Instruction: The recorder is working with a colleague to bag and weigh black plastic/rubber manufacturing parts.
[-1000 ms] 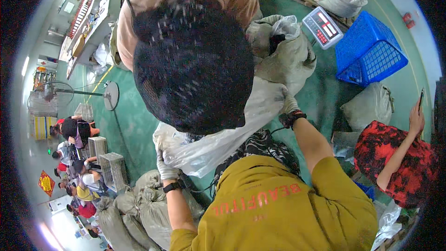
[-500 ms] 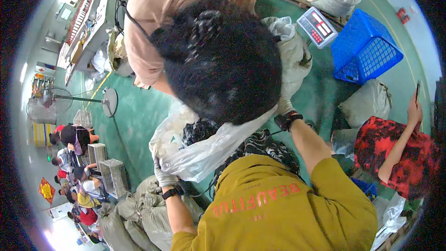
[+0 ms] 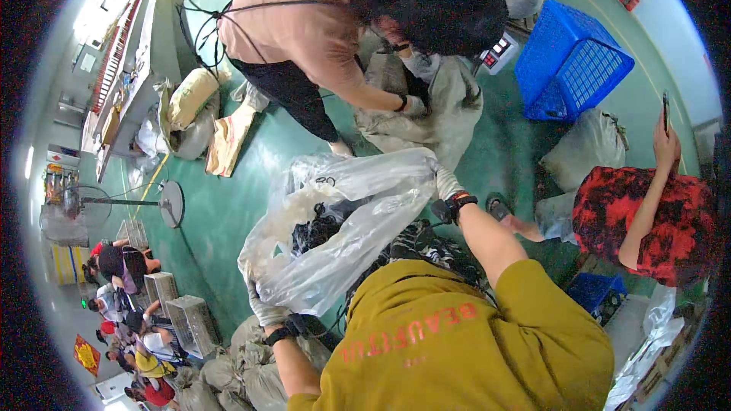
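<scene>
A large clear plastic bag point(image 3: 388, 183) hangs with its mouth wide open before me. Dark, tangled, cord-like things point(image 3: 318, 230) lie inside it; I cannot make out their exact kind. My left hand point(image 3: 266, 307), in a pale glove, is closed on the bag's near left edge. At the far right corner of the rim, my right hand point(image 3: 446, 185), also gloved, grips the plastic. Opposite me a person in a tan shirt point(image 3: 304, 30) bends over a woven sack point(image 3: 449, 110), both gloved hands at its mouth. What lies under the plastic bag is hidden.
A blue crate point(image 3: 563, 61) and a digital scale point(image 3: 499, 53) stand at the far right. Filled sacks point(image 3: 255, 365) crowd the near left. A pedestal fan's round base point(image 3: 172, 204) is at left. Beside me on the right, a person in red and black point(image 3: 640, 221) holds a phone.
The person opposite has moved from over the plastic bag to the woven sack, bringing the bag's far rim into view. My hands still hold the bag's edges.
</scene>
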The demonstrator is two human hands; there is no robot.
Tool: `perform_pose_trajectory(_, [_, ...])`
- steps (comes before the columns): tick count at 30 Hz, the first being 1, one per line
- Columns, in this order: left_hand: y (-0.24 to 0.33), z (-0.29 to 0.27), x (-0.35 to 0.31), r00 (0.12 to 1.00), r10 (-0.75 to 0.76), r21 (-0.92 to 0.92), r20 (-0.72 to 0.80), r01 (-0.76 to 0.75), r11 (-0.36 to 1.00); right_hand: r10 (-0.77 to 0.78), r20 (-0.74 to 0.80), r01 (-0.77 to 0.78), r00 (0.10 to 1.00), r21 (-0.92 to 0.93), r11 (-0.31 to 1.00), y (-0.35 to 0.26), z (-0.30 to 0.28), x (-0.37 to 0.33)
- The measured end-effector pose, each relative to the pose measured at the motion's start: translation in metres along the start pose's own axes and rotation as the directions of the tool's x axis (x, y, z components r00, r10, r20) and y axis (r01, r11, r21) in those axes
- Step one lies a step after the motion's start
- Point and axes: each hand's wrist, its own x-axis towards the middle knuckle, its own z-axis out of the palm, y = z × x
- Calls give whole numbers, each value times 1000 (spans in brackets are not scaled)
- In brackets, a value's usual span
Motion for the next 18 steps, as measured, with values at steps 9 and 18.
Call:
perform_pose_trajectory(9, [-1,-39,-13,970,227,127,-91,-215,968,19,57,-5,998,-227,974,1,-36,17])
perform_pose_trajectory(18, [-25,-73,-26,922,222,78,-316,-208,975,308,-80,-282,948,241,929,47,-10,6])
